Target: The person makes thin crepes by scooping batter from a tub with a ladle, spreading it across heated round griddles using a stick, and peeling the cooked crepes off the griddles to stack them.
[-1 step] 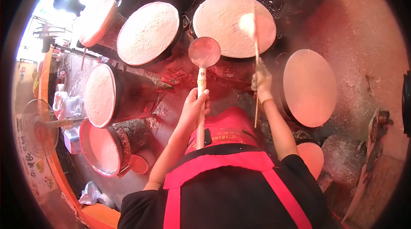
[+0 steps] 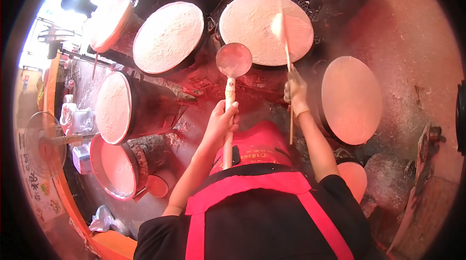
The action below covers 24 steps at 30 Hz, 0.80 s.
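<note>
My left hand is wrapped round the pale handle of a ladle, whose round bowl is held up just below the top centre griddle. In my right hand, covered by a glove up to the wrist, is a long thin stick. The stick's upper part crosses the right side of the top centre griddle, which bears a pale layer. That layer looks rough on the left and smoother to the right of the stick.
More coated round griddles stand at upper left, left and right. A wide tub of pale batter is at lower left, near plastic containers. A person is at far upper left. Steam hangs around.
The stick's upper part has swung slightly left over the top centre griddle. The ladle has shifted a little to the right.
</note>
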Available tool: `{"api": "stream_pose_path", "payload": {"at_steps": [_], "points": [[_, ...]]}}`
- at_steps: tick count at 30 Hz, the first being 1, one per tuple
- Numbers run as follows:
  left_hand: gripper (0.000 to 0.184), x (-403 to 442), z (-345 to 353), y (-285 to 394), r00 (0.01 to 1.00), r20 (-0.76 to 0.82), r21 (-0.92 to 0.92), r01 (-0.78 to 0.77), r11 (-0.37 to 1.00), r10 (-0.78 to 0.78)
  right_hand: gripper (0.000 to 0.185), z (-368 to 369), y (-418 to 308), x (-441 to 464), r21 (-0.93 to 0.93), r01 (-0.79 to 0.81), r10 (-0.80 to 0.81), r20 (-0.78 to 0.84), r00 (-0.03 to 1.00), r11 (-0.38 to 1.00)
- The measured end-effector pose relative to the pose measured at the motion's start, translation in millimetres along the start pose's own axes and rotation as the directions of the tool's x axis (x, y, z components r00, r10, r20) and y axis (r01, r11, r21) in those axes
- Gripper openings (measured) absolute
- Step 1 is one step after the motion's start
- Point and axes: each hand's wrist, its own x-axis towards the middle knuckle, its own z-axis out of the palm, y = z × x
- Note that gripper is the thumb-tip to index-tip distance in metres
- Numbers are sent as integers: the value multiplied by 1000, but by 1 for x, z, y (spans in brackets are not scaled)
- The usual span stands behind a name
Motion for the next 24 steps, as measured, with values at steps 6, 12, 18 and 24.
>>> {"api": "stream_pose_path", "payload": {"at_steps": [6, 12, 18, 24], "points": [[15, -3, 9, -1, 987, 33, -4, 158, 987, -158, 26, -36, -57, 76, -83, 48, -60, -148, 987, 995], [18, 54, 3, -11, 1000, 20, 160, 15, 987, -19, 36, -65, -47, -11, -301, 25, 39, 203, 978, 953], [14, 155, 49, 17, 990, -60, 572, -71, 817, 128, 40, -103, -1, -24, -264, 108, -140, -107, 984, 958], [8, 166, 124, -9, 979, -179, -77, 86, 993, -99, 35, -33, 1, -38, 4, -187, 182, 203, 962, 982]]}}
